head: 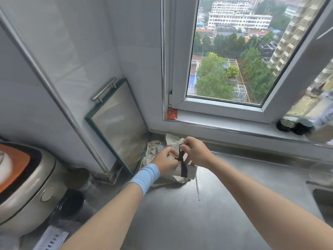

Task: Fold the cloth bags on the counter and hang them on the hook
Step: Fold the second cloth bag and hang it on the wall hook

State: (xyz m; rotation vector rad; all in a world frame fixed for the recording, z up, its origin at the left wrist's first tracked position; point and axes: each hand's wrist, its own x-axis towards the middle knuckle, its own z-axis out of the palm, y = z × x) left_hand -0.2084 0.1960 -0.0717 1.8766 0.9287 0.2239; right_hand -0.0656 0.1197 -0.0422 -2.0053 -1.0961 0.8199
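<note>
A folded cream cloth bag with a black strap around it is held just above the steel counter. My left hand, with a light blue wristband, pinches the strap at its knot. My right hand pinches the upper loop of the same black strap. Behind my hands, more cream cloth bags lie crumpled in the corner by the wall. A thin cream string hangs down from the bundle onto the counter. No hook is in view.
A glass board with a metal handle leans against the wall at the left. A rice cooker and dark jars stand at the far left. The window sill carries a red box and dark bottles. A sink edge shows at right.
</note>
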